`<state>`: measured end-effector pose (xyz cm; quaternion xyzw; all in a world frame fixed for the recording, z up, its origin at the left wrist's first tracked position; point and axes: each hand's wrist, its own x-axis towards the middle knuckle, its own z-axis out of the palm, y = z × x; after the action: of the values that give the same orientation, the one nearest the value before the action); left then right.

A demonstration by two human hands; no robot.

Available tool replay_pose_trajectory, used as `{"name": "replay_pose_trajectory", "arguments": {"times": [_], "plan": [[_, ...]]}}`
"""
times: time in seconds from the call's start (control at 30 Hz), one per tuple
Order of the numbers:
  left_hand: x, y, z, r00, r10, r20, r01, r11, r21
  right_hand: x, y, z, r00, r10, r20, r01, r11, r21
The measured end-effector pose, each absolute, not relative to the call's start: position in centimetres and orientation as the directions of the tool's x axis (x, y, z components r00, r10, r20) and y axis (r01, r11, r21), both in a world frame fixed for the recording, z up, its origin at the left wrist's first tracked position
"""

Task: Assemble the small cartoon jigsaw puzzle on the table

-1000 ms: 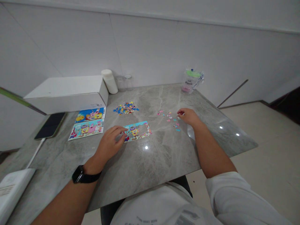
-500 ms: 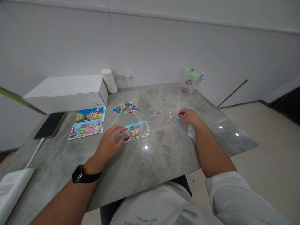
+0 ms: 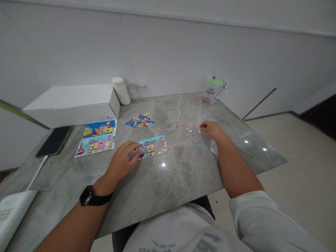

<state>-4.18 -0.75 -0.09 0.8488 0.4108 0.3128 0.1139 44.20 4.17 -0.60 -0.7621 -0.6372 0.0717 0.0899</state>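
A partly assembled jigsaw puzzle point(image 3: 149, 147) lies on the grey table, with a gap in its picture towards the upper right. My left hand point(image 3: 124, 158) rests at its left end, fingers curved and thumb apart from the forefinger, covering that corner. To the right, loose jigsaw pieces point(image 3: 188, 134) are scattered. My right hand point(image 3: 212, 130) is at their right edge, fingertips pinched at a small pale jigsaw piece point(image 3: 199, 131). Left of the puzzle lie two picture cards, a nearer one point(image 3: 95, 145) with a matching picture and a blue one point(image 3: 101, 128) behind it.
Beyond the puzzle is a heap of mixed jigsaw pieces point(image 3: 140, 121). A white box point(image 3: 68, 105), white bottle point(image 3: 121, 91) and clear glasses point(image 3: 142, 91) stand by the wall. A plastic bag point(image 3: 214, 90) stands back right. At left lie a phone point(image 3: 54, 141) and cable point(image 3: 38, 172).
The whole view has shifted slightly. Both hands keep nearly the same places, the left at the puzzle and the right pinching among the loose pieces.
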Motion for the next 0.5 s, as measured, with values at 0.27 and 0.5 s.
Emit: {"name": "replay_pose_trajectory", "arguments": {"times": [0.27, 0.5], "plan": [[-4.15, -0.85, 0.03, 0.47, 0.774, 0.423, 0.63, -0.63, 0.453, 45.02, 4.12, -0.75, 0.218, 0.976, -0.01, 0.96, -0.216, -0.18], [-4.23, -0.79, -0.2, 0.472, 0.776, 0.418, 0.629, -0.629, 0.457, 44.57, 4.1, -0.84, 0.124, 0.989, -0.08, 0.971, -0.138, -0.193]]}}
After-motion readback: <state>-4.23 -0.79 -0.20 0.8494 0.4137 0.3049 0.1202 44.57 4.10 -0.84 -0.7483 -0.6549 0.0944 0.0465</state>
